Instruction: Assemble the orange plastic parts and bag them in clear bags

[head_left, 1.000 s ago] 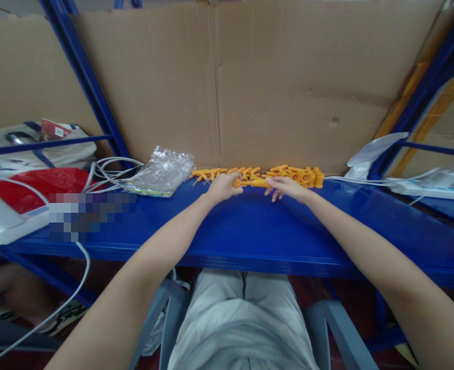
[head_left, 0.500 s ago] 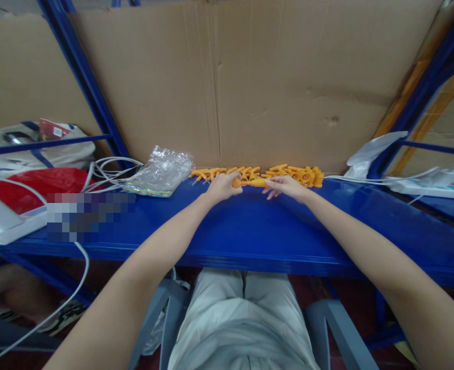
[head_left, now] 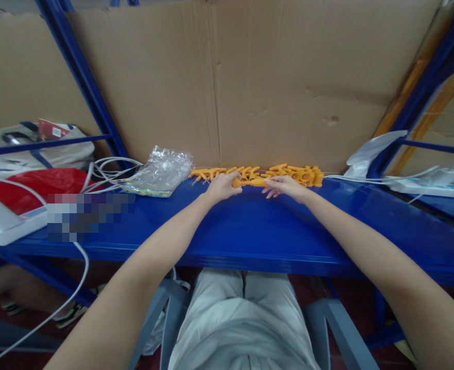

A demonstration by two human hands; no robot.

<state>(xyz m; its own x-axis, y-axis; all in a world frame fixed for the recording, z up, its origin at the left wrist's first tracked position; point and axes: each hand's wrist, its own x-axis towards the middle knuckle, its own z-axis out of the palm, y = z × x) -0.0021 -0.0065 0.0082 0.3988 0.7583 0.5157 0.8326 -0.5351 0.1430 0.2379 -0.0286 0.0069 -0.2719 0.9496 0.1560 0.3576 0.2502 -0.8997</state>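
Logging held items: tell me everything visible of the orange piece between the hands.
The orange piece is slim, apparently plastic, with a narrow stretch near the left hand and a thicker body beyond. It is held roughly level, crosswise, just in front of other orange pieces. The left hand grips one end; the right hand pinches the other. Finer detail is too small.

Soft, dim light; slight blur.

Orange pcs (head_left: 309,176), blue tbl (head_left: 257,226), tan cardbd (head_left: 269,77), red plastic (head_left: 62,182), trousers (head_left: 221,295) prob pale grey
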